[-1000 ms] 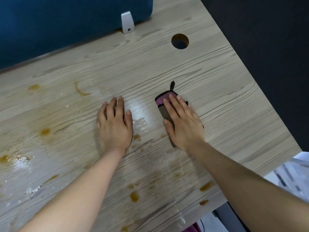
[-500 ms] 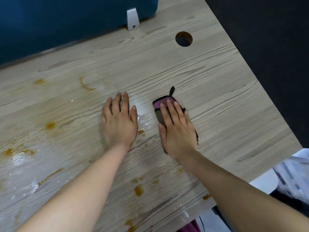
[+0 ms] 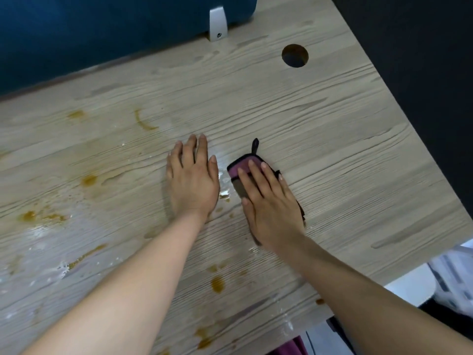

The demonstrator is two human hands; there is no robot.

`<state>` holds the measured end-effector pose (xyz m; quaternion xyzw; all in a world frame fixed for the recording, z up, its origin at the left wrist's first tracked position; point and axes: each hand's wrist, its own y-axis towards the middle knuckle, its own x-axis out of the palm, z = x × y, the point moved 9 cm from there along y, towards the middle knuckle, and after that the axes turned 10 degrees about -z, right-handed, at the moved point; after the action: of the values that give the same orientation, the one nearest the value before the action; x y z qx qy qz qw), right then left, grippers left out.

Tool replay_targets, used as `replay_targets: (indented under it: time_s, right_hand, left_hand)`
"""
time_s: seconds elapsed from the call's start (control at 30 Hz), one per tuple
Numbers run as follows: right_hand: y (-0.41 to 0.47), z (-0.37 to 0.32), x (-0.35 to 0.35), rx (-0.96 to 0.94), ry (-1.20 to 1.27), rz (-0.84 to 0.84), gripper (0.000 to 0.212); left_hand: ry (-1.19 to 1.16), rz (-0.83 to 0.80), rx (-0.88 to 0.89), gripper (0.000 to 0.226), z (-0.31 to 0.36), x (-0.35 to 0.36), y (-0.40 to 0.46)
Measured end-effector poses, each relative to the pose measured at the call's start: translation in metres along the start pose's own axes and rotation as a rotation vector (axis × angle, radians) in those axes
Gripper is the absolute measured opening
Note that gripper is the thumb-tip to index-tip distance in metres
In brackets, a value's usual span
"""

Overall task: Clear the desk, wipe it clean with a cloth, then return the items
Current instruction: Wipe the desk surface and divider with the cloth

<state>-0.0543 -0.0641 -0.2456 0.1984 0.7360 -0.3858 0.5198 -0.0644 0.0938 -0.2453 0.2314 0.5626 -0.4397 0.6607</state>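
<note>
A light wood-grain desk [image 3: 332, 139] fills the head view. My right hand [image 3: 271, 203] lies flat on a folded pink and brown cloth [image 3: 240, 170] with a black loop, pressing it onto the desk near the middle. My left hand [image 3: 192, 180] rests palm down on the bare wood just left of the cloth, fingers together, holding nothing. Brown stains [image 3: 217, 284] and white wet smears [image 3: 46, 234] mark the left and front parts of the desk. The right part looks dry and unstained.
A blue partition [image 3: 102, 29] with a silver bracket [image 3: 217, 24] runs along the back edge. A round cable hole [image 3: 294, 55] sits at the back right. The desk's right edge borders dark floor. White plastic things [image 3: 450, 278] lie below the front right corner.
My right hand slid the cloth leftward and a little toward me, closer to my left hand. The left hand has stayed planted on the desk.
</note>
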Motion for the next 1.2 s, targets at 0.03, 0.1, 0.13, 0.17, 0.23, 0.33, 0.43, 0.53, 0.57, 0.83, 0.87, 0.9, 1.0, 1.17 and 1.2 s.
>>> replay_targets:
  time_s: [0.03,0.1,0.13,0.17,0.23,0.33,0.43,0.53,0.57,0.83,0.87,0.9,1.0,1.17,1.2]
  right_hand:
    - [0.006,0.000,-0.001,-0.004,-0.007,-0.023,0.053]
    - [0.028,-0.005,-0.008,-0.016,0.019,-0.059,0.052]
    - [0.045,-0.008,-0.016,-0.018,0.045,-0.046,0.053]
    - [0.062,-0.012,-0.023,-0.014,0.064,-0.035,0.054]
    - [0.083,-0.020,-0.030,-0.026,0.052,-0.041,0.054]
    - [0.058,-0.023,-0.016,-0.066,0.020,-0.070,0.054]
    - [0.018,-0.024,-0.002,-0.079,0.012,-0.023,0.054]
    - [0.023,-0.022,-0.001,-0.080,-0.016,-0.065,0.053]
    - [0.031,-0.022,-0.006,-0.076,-0.012,-0.077,0.053]
    - [0.098,-0.017,-0.036,0.012,0.027,-0.025,0.053]
    - [0.086,-0.017,-0.031,0.015,0.032,-0.027,0.053]
    - [0.072,-0.017,-0.026,0.017,0.036,-0.032,0.053]
    - [0.017,-0.012,-0.007,0.029,0.048,-0.058,0.053]
    - [-0.043,0.035,0.008,0.203,0.099,-0.055,0.054]
    - [-0.046,0.051,0.007,0.252,0.115,-0.044,0.052]
  left_hand:
    - [-0.005,0.010,0.001,0.047,0.000,-0.001,0.001]
    - [-0.008,0.029,0.005,0.046,0.000,-0.002,0.000]
    - [-0.005,0.028,0.007,0.046,0.000,-0.002,0.000]
    - [-0.002,0.017,0.006,0.046,0.000,-0.001,0.000]
    - [-0.010,-0.001,-0.008,0.046,-0.002,0.000,0.000]
    - [-0.020,0.014,-0.015,0.045,-0.003,-0.002,0.000]
    - [-0.044,0.012,-0.012,0.045,-0.004,-0.001,0.001]
    - [-0.047,0.021,-0.004,0.045,-0.004,0.001,0.002]
    - [-0.044,0.027,0.000,0.045,-0.003,0.001,0.003]
    - [-0.048,-0.018,0.011,0.047,-0.003,0.001,0.000]
    - [-0.036,-0.029,0.019,0.047,-0.003,0.000,-0.002]
    - [-0.029,-0.041,0.027,0.048,-0.002,0.000,0.000]
    - [-0.015,-0.063,0.014,0.047,0.000,-0.003,-0.006]
    - [-0.043,-0.036,0.112,0.044,0.031,0.005,-0.067]
    - [-0.034,-0.050,0.136,0.044,0.037,0.012,-0.081]
